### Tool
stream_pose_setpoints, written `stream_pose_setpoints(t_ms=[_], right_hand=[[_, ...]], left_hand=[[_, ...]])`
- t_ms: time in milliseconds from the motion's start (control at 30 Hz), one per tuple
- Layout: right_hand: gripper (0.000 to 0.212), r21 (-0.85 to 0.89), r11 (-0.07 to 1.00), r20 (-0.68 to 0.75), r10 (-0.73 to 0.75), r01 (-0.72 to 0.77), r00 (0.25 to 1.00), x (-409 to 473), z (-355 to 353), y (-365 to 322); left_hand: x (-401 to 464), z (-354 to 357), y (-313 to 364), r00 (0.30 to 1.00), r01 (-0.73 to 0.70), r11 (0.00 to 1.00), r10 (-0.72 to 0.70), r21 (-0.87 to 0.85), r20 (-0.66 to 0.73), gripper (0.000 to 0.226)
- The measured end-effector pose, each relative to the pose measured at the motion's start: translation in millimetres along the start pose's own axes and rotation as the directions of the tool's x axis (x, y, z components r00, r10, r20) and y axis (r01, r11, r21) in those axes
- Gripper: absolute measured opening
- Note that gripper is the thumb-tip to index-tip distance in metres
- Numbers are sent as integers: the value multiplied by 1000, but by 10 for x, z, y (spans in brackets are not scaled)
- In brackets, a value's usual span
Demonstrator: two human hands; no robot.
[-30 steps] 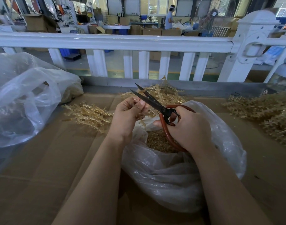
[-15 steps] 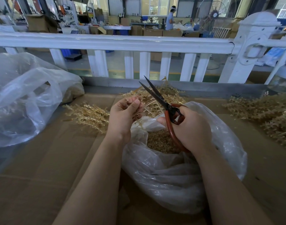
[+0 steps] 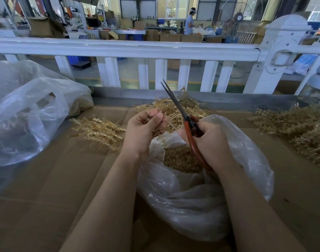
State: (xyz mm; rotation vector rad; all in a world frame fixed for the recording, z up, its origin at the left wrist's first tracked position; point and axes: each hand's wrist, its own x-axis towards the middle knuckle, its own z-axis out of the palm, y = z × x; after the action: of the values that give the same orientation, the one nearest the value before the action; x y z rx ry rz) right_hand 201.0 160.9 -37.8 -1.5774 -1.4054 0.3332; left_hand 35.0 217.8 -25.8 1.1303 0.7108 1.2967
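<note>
My right hand (image 3: 209,142) grips the red handles of a pair of scissors (image 3: 175,102), whose dark blades point up and away, nearly closed. My left hand (image 3: 144,128) has its fingers curled and pinches a thin golden plastic sprig (image 3: 171,118) just left of the blades. Below both hands a clear plastic bag (image 3: 201,197) lies open on the cardboard, holding a heap of small golden cut pieces (image 3: 179,158).
Piles of golden plastic sprigs lie at the left (image 3: 99,130), behind the hands (image 3: 173,106) and at the right (image 3: 301,130). A large crumpled plastic bag (image 3: 28,110) fills the left. A white railing (image 3: 128,49) borders the cardboard-covered table (image 3: 46,197). A person works far behind.
The scissors have swung from pointing left to pointing more upright, and their blades have come together. My left hand has lifted slightly with the sprig.
</note>
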Motion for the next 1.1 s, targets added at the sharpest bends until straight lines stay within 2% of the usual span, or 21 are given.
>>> stream_pose_setpoints(t_ms=[200,367,433,467,533,633,700,833,1000,1100], right_hand=[[14,174,983,-5,54,-52,999,19,-4,-38],[15,214,973,16,90,-91,996,18,8,-74],[18,248,962,10,114,-113,993,23,-2,-70],[19,272,954,4,128,-124,992,25,-11,-68],[18,292,948,-22,139,-127,990,24,-23,-67],[20,296,948,-90,154,-121,984,30,-27,-59],[22,295,948,-135,166,-121,977,36,-25,-47],[26,293,950,-206,171,-106,964,39,-27,-20],[27,255,961,-236,170,-108,957,57,-26,25],[28,211,971,-239,162,-111,958,74,-13,32]], left_hand=[[-15,48,9,998,17,1000,-15,-26,69,7],[-19,46,15,992,40,997,-32,-64,123,8],[-16,46,14,989,90,994,-83,-57,120,8],[-16,42,15,986,129,991,-124,-42,112,12],[-15,24,15,970,200,980,-201,26,133,33],[-40,1,21,928,244,959,-274,144,251,44],[-53,-10,22,903,266,947,-309,179,298,38],[-58,-21,15,885,312,926,-365,214,289,35],[-68,3,24,900,333,939,-344,88,268,20],[-65,28,22,900,333,938,-347,101,262,7]])
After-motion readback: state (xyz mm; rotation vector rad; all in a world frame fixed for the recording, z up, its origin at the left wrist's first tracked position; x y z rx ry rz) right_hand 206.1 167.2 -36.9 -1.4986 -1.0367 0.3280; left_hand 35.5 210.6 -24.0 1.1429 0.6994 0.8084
